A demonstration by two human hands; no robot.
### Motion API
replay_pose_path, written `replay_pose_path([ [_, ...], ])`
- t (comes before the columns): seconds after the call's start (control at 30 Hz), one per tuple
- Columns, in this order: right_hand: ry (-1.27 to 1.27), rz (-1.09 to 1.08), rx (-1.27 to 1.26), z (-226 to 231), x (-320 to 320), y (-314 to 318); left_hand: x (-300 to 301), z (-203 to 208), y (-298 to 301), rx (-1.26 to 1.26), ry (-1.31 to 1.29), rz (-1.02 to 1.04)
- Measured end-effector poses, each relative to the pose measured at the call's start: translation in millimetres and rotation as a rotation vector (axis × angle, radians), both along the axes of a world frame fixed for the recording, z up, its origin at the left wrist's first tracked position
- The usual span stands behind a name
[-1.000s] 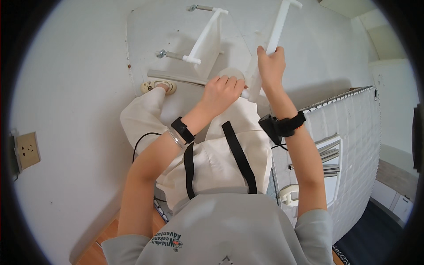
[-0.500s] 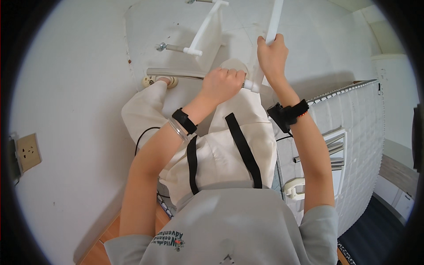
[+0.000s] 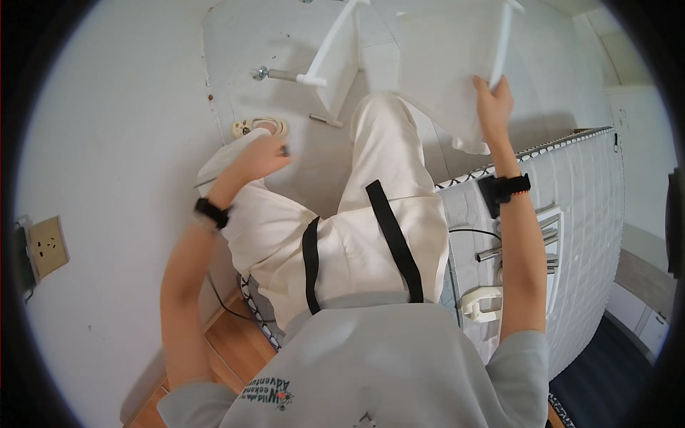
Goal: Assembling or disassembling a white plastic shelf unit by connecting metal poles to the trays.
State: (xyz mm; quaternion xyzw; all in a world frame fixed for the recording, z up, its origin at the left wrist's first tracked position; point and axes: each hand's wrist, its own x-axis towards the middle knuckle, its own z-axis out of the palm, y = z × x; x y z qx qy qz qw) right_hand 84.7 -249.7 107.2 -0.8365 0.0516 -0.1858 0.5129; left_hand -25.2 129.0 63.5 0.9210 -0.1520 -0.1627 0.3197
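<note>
My right hand (image 3: 492, 100) is raised and grips the lower edge of a white flat panel (image 3: 442, 64), next to a white rod (image 3: 505, 36) along the panel's right side. My left hand (image 3: 260, 157) is blurred, with curled fingers, low on the left above my cream trouser leg (image 3: 385, 150). A small dark spot shows at its fingertips; whether it holds anything is unclear. Both wrists carry black bands.
A white bar frame (image 3: 335, 50) with a metal bolt (image 3: 267, 73) lies on the white surface ahead. A beige sandal (image 3: 260, 127) sits nearby, and a wall socket (image 3: 46, 246) at left. On the right, a white quilted block (image 3: 592, 214) holds metal rods (image 3: 549, 250) and a white handle (image 3: 481, 303).
My left hand let go near the white rod and swung down to the left. My right hand lifted a white panel into view and now holds its edge.
</note>
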Motion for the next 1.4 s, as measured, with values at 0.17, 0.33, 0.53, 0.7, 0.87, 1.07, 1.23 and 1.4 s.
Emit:
replay_pose_path([
  [0.17, 0.085, -0.068, -0.045, -0.4, 3.1, 11.9, 3.7, 34.3, -9.4, 0.011, 0.002, 0.097],
  [0.33, 0.109, -0.096, -0.055, -7.0, -9.8, 4.8, 15.6, 58.0, -26.7, 0.136, -0.074, 0.147],
  [0.53, 0.019, -0.156, -0.039, 9.0, -41.6, -33.8, 18.7, 53.9, -43.2, 0.216, -0.191, 0.109],
  [0.7, -0.210, -0.252, 0.102, 31.2, -79.9, -81.4, 16.8, 62.3, -66.7, 0.215, -0.427, 0.047],
  [0.87, -0.301, -0.585, 0.328, 67.6, -138.2, -134.0, 10.7, 72.9, -75.9, 0.115, -0.502, 0.024],
  [1.07, -0.452, -0.787, 0.561, 90.0, -220.2, -185.3, 14.2, 71.6, -94.5, 0.120, -0.498, -0.053],
  [1.23, -0.611, -1.129, 0.624, 72.6, -263.4, -215.3, 18.8, 73.0, -103.3, 0.070, -0.493, -0.081],
  [1.4, -0.727, -1.504, 0.559, 29.3, -277.6, -237.4, 20.1, 75.8, -112.3, 0.045, -0.478, -0.097],
])
